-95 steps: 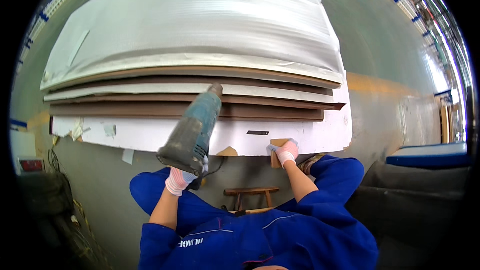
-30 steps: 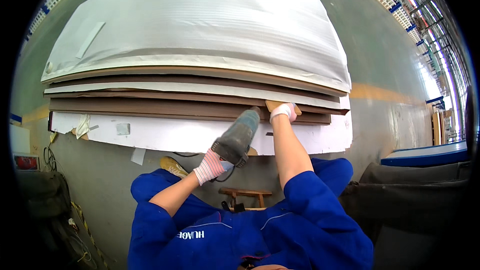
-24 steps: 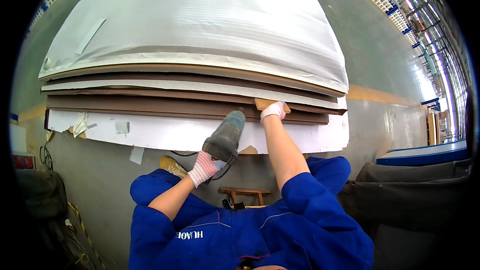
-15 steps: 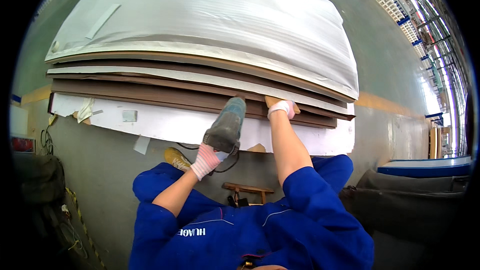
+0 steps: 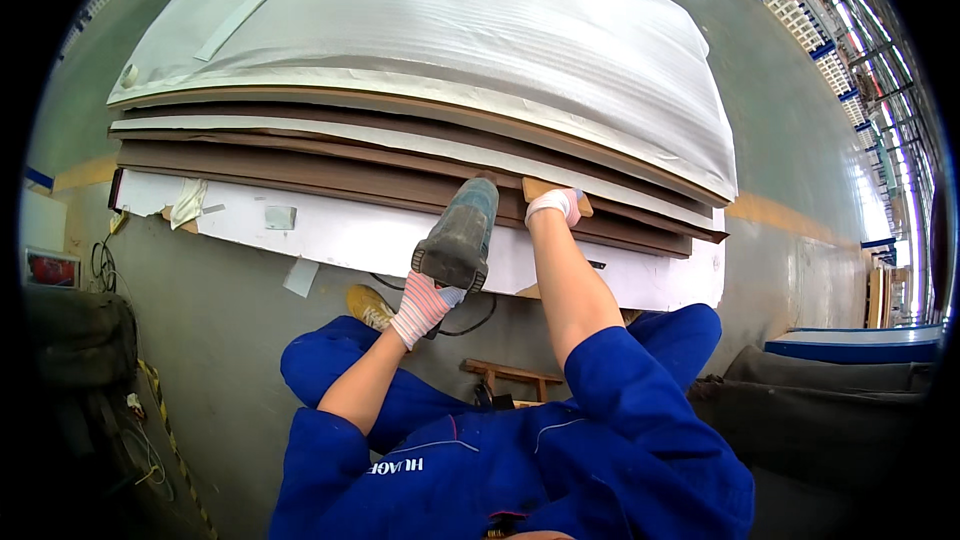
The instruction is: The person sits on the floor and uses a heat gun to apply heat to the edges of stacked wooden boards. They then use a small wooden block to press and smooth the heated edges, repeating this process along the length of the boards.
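Observation:
My left hand (image 5: 423,305), in a striped glove, grips a worn grey-green power tool (image 5: 460,234) whose nose points at the edge of a stack of large flat panels (image 5: 400,155). My right hand (image 5: 553,204), also gloved, presses a small wooden block (image 5: 556,191) against a brown panel edge just right of the tool. The stack has brown boards, white sheets and a white foam-wrapped top layer (image 5: 450,30). A black cord (image 5: 470,320) hangs below the tool.
A white board (image 5: 340,235) with taped scraps sticks out at the stack's bottom. A small wooden stool (image 5: 510,376) stands by my legs on the grey concrete floor (image 5: 200,320). Cables and dark gear (image 5: 90,340) lie left; a blue-edged bench (image 5: 850,340) right.
My right hand has risen from the lower white board to the brown panel edge with the block. The tool has tipped forward and moved in until its nose meets the stack.

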The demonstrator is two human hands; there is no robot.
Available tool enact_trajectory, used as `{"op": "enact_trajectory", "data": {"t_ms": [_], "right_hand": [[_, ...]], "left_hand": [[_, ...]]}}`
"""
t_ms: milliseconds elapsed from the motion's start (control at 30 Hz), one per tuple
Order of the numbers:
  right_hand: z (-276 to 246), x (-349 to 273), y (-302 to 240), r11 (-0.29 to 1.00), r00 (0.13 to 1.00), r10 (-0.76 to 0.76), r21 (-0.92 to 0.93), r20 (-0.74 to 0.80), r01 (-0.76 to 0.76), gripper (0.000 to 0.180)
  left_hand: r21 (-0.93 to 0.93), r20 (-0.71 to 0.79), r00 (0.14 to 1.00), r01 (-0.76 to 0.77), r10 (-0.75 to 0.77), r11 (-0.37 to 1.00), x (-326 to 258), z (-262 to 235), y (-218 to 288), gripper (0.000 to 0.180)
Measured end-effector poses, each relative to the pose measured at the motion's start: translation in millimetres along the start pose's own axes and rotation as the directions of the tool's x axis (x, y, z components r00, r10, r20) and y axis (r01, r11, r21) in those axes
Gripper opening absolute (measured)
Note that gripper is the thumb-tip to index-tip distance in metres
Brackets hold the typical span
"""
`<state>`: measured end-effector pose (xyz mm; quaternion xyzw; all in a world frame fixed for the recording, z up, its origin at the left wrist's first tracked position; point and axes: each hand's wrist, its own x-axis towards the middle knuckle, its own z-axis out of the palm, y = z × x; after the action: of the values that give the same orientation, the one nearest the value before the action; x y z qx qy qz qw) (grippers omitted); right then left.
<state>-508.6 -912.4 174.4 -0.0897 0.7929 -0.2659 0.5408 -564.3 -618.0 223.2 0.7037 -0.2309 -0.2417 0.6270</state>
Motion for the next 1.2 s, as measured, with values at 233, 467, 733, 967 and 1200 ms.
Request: {"op": "enact_trajectory", "data": {"t_ms": [233,467,733,967,1200], "right_hand": [[29.9,-16.8,33.7,0.998,0.993,0.028,-0.057,-0.113,-0.035,0.053],[19.5,-26.4,45.6,0.997,0.998,-0.026,-0.075,-0.054,0.022,0.046],[42.7,-42.4,58.6,0.986,0.987,-0.044,-0.165,-0.152,0.018,0.052],[33.0,-70.7,92.5,0.967,0.990,-0.112,-0.237,-0.081,0.089,0.063],[38.0,-100.8,100.3,0.972,0.990,-0.051,-0.234,-0.133,0.019,0.045]], "left_hand": [[0.130,-0.181,0.972,-0.130,0.153,0.983,-16.4,-13.1,-7.6,0.038],[-0.144,-0.189,0.979,0.048,-0.075,0.988,-13.1,-16.7,-4.4,0.031],[-0.142,-0.083,0.978,0.180,-0.193,0.973,-19.9,-45.0,-10.2,0.032],[-0.211,-0.198,0.978,0.020,-0.062,0.977,-26.2,-52.4,7.3,0.030],[-0.257,-0.242,0.962,0.058,-0.123,0.965,-23.4,-65.8,7.6,0.016]]}}
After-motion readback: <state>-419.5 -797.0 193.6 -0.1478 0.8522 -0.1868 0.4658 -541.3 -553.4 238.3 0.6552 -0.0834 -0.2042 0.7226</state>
